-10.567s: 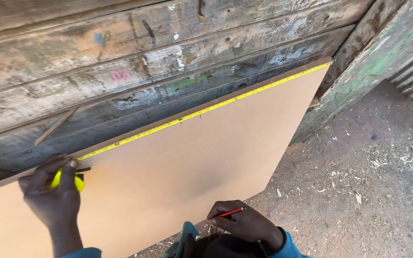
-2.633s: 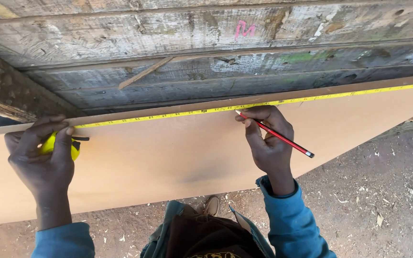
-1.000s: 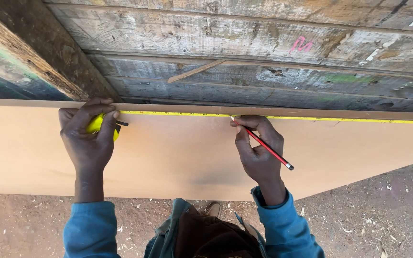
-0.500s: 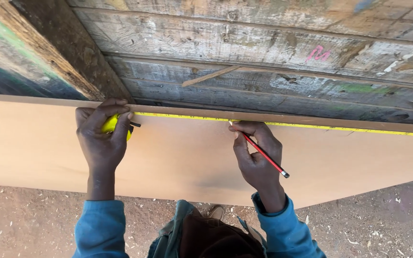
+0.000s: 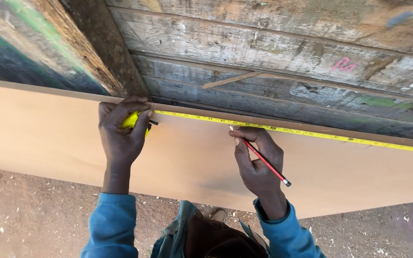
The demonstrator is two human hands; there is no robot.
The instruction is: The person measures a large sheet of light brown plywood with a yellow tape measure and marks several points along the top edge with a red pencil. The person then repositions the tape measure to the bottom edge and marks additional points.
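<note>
The fingers of the left hand [image 5: 122,136] are curled tight around a yellow tape measure case [image 5: 131,119], pressing it on the top edge of the board [image 5: 63,138], a little left of the frame centre. The fingers of the right hand [image 5: 256,160] are pinched together on a red pencil [image 5: 264,160]; its tip touches the board just under the tape blade [image 5: 311,134], near the middle of the frame. The yellow blade runs from the case along the board's upper edge toward the right side of the frame. The tan board stands on its edge across the whole picture, leaning against a worn wooden wall [image 5: 264,52] in the upper part. Below it is dirt ground [image 5: 29,215] with wood shavings.
</note>
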